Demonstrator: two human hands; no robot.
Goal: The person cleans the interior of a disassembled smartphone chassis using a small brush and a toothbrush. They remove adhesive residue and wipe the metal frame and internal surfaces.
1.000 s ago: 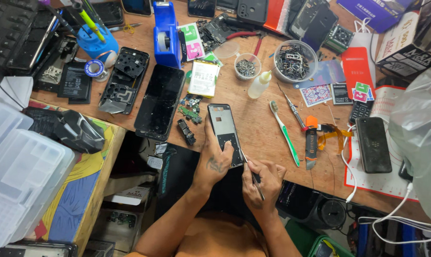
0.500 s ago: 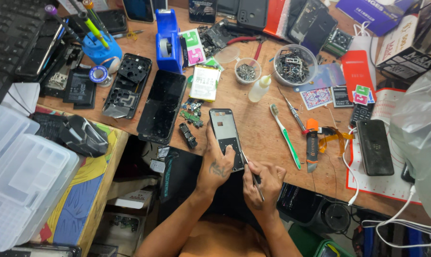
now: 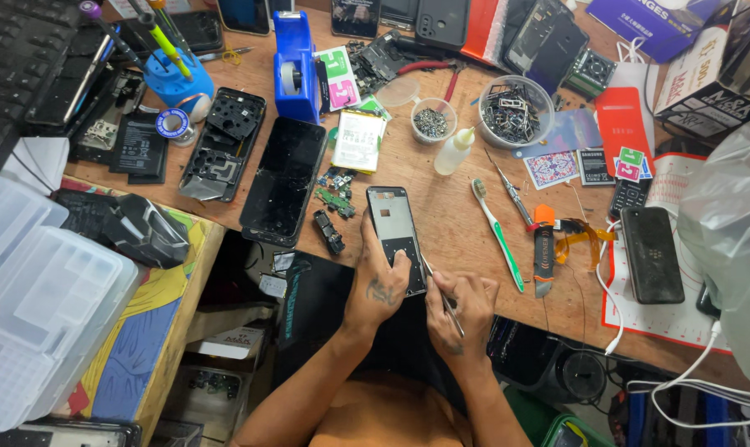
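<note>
An opened phone frame (image 3: 394,232) lies at the near edge of the wooden workbench (image 3: 462,219). My left hand (image 3: 381,281) grips its lower end, fingers laid over the bottom of the frame. My right hand (image 3: 462,310) sits just to the right, pinching a thin metal tool (image 3: 438,290) whose tip touches the frame's lower right edge. Small circuit boards (image 3: 333,199) lie left of the frame.
A black phone panel (image 3: 285,178) and a back housing (image 3: 224,145) lie to the left. A green toothbrush (image 3: 497,232), an orange utility knife (image 3: 544,248), a squeeze bottle (image 3: 455,151), bowls of small parts (image 3: 514,112) and a black phone (image 3: 651,252) lie right. Clear plastic boxes (image 3: 35,298) stand at the left.
Both hands hold nearly the same position on the phone frame; my view has shifted slightly. The tool tip stays at the frame's lower right edge.
</note>
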